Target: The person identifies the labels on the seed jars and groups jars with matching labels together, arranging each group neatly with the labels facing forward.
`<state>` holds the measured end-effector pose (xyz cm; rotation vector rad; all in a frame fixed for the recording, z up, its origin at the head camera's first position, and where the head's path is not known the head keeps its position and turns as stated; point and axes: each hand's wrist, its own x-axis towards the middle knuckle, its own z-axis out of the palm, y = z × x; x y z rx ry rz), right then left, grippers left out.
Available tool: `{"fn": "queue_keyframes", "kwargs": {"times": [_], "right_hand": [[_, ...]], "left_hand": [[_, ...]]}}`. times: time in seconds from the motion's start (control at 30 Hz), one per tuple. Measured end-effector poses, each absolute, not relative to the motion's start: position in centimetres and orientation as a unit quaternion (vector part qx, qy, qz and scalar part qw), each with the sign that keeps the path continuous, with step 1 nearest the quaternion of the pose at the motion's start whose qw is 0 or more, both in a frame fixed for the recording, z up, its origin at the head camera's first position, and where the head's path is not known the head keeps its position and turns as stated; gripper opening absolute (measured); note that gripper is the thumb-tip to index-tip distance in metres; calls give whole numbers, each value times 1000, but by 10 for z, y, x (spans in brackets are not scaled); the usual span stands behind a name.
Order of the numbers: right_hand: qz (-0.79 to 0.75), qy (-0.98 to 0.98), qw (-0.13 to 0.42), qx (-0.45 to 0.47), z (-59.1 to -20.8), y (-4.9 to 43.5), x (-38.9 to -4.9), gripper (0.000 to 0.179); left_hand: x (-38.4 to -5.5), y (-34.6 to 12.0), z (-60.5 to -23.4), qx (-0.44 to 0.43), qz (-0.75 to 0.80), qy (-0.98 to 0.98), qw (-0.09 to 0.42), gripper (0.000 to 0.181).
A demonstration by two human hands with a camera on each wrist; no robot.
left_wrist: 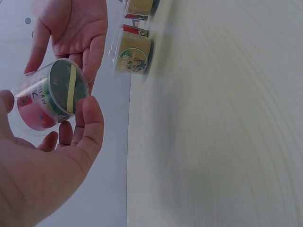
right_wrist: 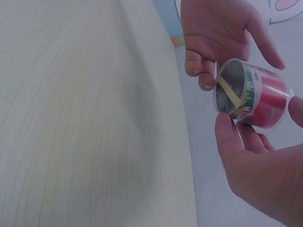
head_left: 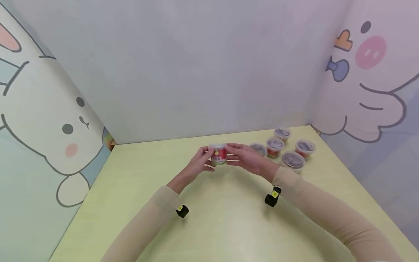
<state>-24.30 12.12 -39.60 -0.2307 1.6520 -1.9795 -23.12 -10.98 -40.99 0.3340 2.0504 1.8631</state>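
Note:
A small clear plastic tub (head_left: 219, 155) with a red printed label is held up above the table between both hands. The left hand (head_left: 200, 161) grips it from the left, thumb at the lid end and fingers around the base. From the other side the right hand (head_left: 246, 158) holds it likewise, thumb near the top. The left wrist view shows the base of the tub (left_wrist: 40, 106), dark with a pale yellow strip across it. That strip also shows on the tub (right_wrist: 253, 94) in the right wrist view.
Several similar lidded tubs stand at the table's back right, among them a front tub (head_left: 293, 161), a rightmost tub (head_left: 305, 147) and one partly behind the right hand (head_left: 258, 149). The pale yellow table (head_left: 226, 225) meets a plain back wall (head_left: 196, 72); cartoon-printed walls flank it.

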Motion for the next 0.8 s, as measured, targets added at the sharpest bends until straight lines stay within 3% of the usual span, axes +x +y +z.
{"fn": "queue_keyframes", "kwargs": {"times": [0.4, 0.8], "right_hand": [[-727, 628, 263, -87, -398, 114, -244, 59], [-726, 624, 274, -91, -394, 102, -244, 56]], "left_hand": [[-232, -122, -417, 113, 662, 723, 160, 51], [-230, -133, -417, 106, 665, 721, 163, 53]]}}
